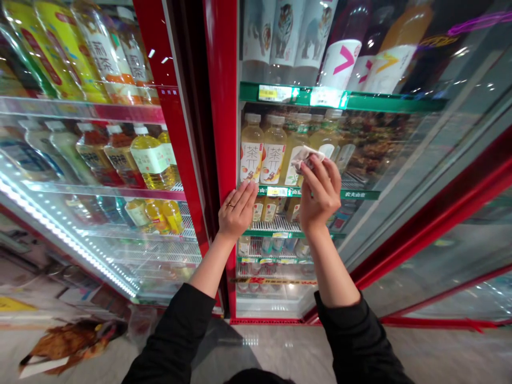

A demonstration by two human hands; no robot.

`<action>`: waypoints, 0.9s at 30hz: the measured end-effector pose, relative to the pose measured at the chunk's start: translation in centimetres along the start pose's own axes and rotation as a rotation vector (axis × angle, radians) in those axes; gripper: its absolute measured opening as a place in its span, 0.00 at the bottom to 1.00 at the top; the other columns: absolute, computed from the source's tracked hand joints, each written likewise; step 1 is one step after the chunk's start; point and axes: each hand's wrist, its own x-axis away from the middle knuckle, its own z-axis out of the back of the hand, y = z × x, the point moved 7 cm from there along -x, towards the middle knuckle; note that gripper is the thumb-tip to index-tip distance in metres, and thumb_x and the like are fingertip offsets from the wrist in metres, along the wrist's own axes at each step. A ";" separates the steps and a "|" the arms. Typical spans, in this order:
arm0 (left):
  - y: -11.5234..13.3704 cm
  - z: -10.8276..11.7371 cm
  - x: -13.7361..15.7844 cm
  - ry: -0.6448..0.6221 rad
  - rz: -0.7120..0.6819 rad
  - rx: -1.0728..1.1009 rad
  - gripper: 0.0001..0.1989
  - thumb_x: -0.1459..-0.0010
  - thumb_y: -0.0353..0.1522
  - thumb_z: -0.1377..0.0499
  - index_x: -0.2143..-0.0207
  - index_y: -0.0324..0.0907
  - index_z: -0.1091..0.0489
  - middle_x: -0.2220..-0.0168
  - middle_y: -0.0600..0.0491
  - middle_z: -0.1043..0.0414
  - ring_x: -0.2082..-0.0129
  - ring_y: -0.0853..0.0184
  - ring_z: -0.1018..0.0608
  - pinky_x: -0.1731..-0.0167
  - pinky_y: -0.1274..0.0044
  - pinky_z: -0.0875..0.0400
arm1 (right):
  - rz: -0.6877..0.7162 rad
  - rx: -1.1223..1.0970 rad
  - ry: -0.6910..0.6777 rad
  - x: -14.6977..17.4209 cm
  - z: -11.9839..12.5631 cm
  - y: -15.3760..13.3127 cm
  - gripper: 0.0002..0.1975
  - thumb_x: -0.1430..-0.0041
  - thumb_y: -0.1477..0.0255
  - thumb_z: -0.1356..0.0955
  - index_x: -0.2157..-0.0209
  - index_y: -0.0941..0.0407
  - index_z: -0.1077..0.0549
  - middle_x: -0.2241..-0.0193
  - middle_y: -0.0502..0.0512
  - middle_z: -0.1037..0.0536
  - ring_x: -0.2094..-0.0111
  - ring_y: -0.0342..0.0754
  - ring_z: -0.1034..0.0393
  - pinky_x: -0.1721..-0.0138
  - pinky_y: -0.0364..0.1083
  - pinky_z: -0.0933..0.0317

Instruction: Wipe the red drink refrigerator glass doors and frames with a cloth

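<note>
My right hand (321, 192) is closed around a crumpled whitish cloth (307, 156), held up at the glass door (360, 144) of a red-framed drinks fridge. Lower and to the left, my left hand (239, 209) lies flat with its fingers stretched out, at the left edge of the same door; a ring is on one finger. Behind the glass, tea bottles (273, 149) with white labels stand on a green-edged shelf, between and around my hands. The cloth covers part of one bottle's label.
A second fridge with a red frame (154, 48) and bottles (150, 160) stands at the left. Larger bottles (340, 58) fill the upper right shelf. A red bar (436, 213) slants across the right. On the floor (288, 352) at lower left lies a brown item (66, 344).
</note>
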 end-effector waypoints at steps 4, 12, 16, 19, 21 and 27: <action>-0.2 -0.4 0.2 -0.033 0.035 -0.019 0.30 0.25 0.24 0.51 0.25 0.44 0.38 0.34 0.48 0.25 0.31 0.66 0.25 0.23 0.72 0.42 | -0.006 -0.085 -0.102 -1.2 -1.7 -1.0 0.27 0.23 0.77 0.34 0.31 0.38 0.27 0.37 0.47 0.18 0.30 0.59 0.30 0.29 0.65 0.30; -0.6 -0.8 0.5 -0.065 0.033 0.005 0.34 0.27 0.24 0.50 0.22 0.45 0.44 0.31 0.50 0.29 0.28 0.66 0.28 0.21 0.72 0.47 | 0.165 -0.136 -0.229 2.9 1.2 0.3 0.31 0.25 0.81 0.33 0.28 0.41 0.30 0.36 0.50 0.19 0.31 0.56 0.28 0.31 0.60 0.27; 0.3 -1.5 0.2 -0.114 0.095 0.021 0.36 0.27 0.24 0.51 0.20 0.47 0.50 0.29 0.50 0.31 0.27 0.64 0.30 0.20 0.68 0.49 | 0.023 -0.069 -0.036 0.7 0.9 2.0 0.27 0.24 0.79 0.33 0.31 0.39 0.26 0.38 0.49 0.17 0.31 0.59 0.27 0.31 0.64 0.27; 2.6 -2.1 -0.6 -0.133 0.115 0.011 0.37 0.26 0.25 0.51 0.19 0.47 0.56 0.26 0.50 0.35 0.25 0.64 0.32 0.19 0.66 0.51 | -0.038 -0.046 -0.110 0.0 -0.9 1.4 0.28 0.23 0.79 0.35 0.29 0.40 0.28 0.34 0.49 0.21 0.27 0.60 0.33 0.27 0.67 0.33; 4.1 -2.5 -1.2 -0.146 0.129 0.009 0.38 0.25 0.26 0.50 0.19 0.47 0.61 0.24 0.49 0.39 0.24 0.63 0.35 0.19 0.66 0.51 | -0.008 -0.102 -0.231 1.0 -1.5 0.6 0.29 0.24 0.79 0.34 0.29 0.41 0.29 0.32 0.49 0.23 0.26 0.59 0.36 0.25 0.64 0.36; 6.6 -3.9 -2.3 -0.243 0.194 0.040 0.40 0.23 0.32 0.49 0.18 0.45 0.68 0.20 0.48 0.50 0.20 0.61 0.45 0.19 0.64 0.51 | 0.105 -0.186 -0.373 4.8 1.3 2.0 0.26 0.24 0.78 0.34 0.32 0.45 0.25 0.36 0.52 0.19 0.29 0.57 0.31 0.28 0.61 0.30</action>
